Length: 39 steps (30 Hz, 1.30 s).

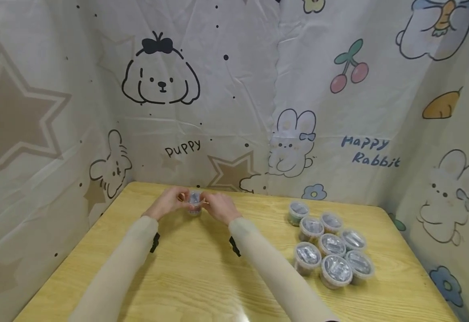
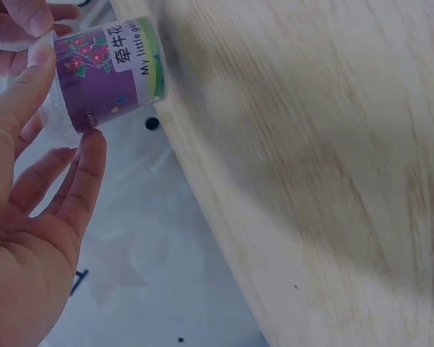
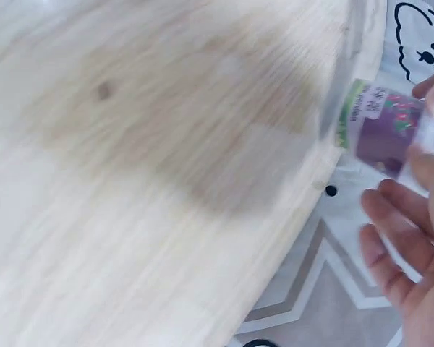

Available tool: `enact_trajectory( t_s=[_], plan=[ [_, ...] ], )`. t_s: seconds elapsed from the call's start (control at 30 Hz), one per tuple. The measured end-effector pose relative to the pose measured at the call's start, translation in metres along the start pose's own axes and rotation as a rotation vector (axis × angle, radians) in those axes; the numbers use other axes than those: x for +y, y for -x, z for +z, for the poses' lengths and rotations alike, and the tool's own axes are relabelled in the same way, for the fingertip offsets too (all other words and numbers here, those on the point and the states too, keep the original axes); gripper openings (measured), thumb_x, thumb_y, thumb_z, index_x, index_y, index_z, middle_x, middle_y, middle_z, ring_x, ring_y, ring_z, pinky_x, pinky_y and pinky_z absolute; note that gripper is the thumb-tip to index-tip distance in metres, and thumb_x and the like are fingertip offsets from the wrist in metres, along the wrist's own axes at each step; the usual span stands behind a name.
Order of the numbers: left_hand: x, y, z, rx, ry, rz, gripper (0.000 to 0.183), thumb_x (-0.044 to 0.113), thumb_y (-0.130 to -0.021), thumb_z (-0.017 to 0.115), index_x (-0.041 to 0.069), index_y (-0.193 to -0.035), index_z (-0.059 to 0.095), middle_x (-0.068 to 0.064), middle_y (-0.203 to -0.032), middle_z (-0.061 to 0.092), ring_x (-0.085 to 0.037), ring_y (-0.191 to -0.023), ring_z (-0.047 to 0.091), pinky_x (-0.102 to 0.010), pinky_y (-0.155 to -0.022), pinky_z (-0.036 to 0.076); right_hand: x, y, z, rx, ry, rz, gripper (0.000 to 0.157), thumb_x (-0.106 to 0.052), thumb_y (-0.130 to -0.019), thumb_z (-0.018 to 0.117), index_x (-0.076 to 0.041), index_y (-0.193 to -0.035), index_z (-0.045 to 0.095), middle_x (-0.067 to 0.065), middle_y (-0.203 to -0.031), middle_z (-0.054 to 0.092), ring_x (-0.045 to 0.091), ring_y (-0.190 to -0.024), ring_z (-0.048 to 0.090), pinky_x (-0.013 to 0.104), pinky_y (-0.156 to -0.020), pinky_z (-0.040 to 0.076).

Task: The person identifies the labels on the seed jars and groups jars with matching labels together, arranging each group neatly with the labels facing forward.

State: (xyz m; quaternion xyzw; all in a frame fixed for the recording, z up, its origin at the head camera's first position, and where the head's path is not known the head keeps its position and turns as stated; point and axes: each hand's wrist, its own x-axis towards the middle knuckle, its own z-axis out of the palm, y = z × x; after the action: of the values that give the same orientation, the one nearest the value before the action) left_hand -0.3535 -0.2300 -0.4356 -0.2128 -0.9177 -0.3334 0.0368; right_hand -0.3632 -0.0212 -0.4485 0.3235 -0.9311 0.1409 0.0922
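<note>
Near the back edge of the table, a small clear plastic cup [image 1: 194,209] stands between both hands. Its purple label, seen in the left wrist view, carries red flowers and the printed words "My little". From the left side my left hand [image 1: 169,202] grips the cup [image 2: 105,76] near its rim, thumb along the lid and fingers curled beneath. My right hand [image 1: 220,206] pinches the lid edge from the other side, its lower fingers [image 3: 398,231] loosely bent away from the cup. What the cup holds is hidden by the label.
Several similar lidded cups [image 1: 333,245] stand in a cluster on the right half of the wooden table [image 1: 202,277]. A cartoon-printed cloth [image 1: 234,98] hangs behind the table and along its sides. The table's back edge runs close behind the hands.
</note>
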Motion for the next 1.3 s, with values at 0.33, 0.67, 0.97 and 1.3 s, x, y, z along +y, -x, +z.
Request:
enact_trajectory(
  t_s=[0.33, 0.67, 0.97, 1.3],
  plan=[
    [-0.015, -0.001, -0.009, 0.021, 0.000, -0.054, 0.025, 0.016, -0.079, 0.083, 0.008, -0.076, 0.059, -0.006, -0.082, 0.063, -0.016, -0.071, 0.055, -0.027, -0.062, 0.043, -0.016, -0.015, -0.007, -0.185, 0.072, 0.037, 0.038, -0.006, -0.100, 0.054, -0.022, -0.135, 0.059, 0.002, -0.101, 0.074, 0.012, -0.067, 0.062, 0.027, -0.066, 0.054],
    [-0.022, -0.005, -0.008, 0.013, -0.003, -0.094, 0.023, 0.014, -0.080, 0.082, 0.007, -0.078, 0.060, -0.009, -0.089, 0.067, -0.018, -0.076, 0.061, -0.027, -0.065, 0.045, -0.020, -0.012, -0.005, -0.271, 0.049, 0.084, 0.055, 0.000, -0.099, 0.050, -0.024, -0.148, 0.044, 0.003, -0.132, 0.064, 0.017, -0.101, 0.067, 0.032, -0.091, 0.054],
    [-0.026, -0.007, -0.002, 0.031, 0.001, -0.119, 0.014, 0.013, -0.086, 0.076, 0.006, -0.086, 0.063, -0.017, -0.105, 0.068, -0.031, -0.097, 0.068, -0.043, -0.084, 0.054, -0.020, -0.004, -0.003, -0.360, -0.033, 0.192, 0.071, 0.000, -0.099, 0.049, -0.029, -0.157, 0.020, -0.003, -0.159, 0.032, 0.022, -0.139, 0.044, 0.039, -0.113, 0.037],
    [-0.024, -0.006, -0.001, 0.061, -0.042, -0.145, 0.017, 0.018, -0.089, 0.072, 0.006, -0.098, 0.064, -0.021, -0.121, 0.065, -0.040, -0.111, 0.061, -0.054, -0.094, 0.049, -0.020, -0.007, -0.007, -0.367, -0.018, 0.222, 0.073, 0.002, -0.100, 0.047, -0.029, -0.158, 0.016, -0.003, -0.162, 0.027, 0.023, -0.120, 0.060, 0.039, -0.100, 0.049]
  ],
)
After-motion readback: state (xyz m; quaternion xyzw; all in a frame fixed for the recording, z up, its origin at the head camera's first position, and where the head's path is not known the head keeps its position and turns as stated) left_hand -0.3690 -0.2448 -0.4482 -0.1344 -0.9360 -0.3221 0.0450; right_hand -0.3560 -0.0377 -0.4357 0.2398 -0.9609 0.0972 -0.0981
